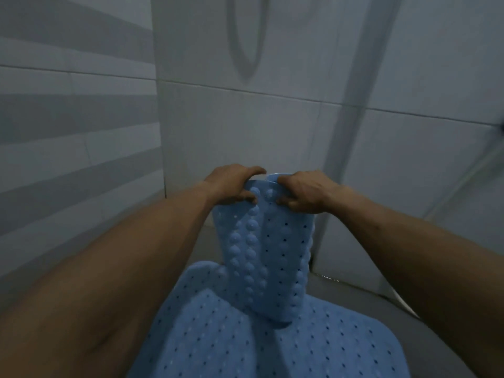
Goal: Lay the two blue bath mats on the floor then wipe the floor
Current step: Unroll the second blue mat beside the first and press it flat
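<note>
Both hands, left hand [231, 184] and right hand [305, 190], pinched the top edge of a folded blue bath mat [270, 257], its long axis hanging straight down onto the second mat [218, 336] on the floor [425, 339].

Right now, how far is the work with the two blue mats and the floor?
Early stage. No mat looks fully laid yet. In hand: left hand and right hand grip the top edge of a folded blue bath mat, suction cups facing out. More blue mat spreads below, creased. Left: flattening both, then wiping the grey floor; no cloth visible.
</note>
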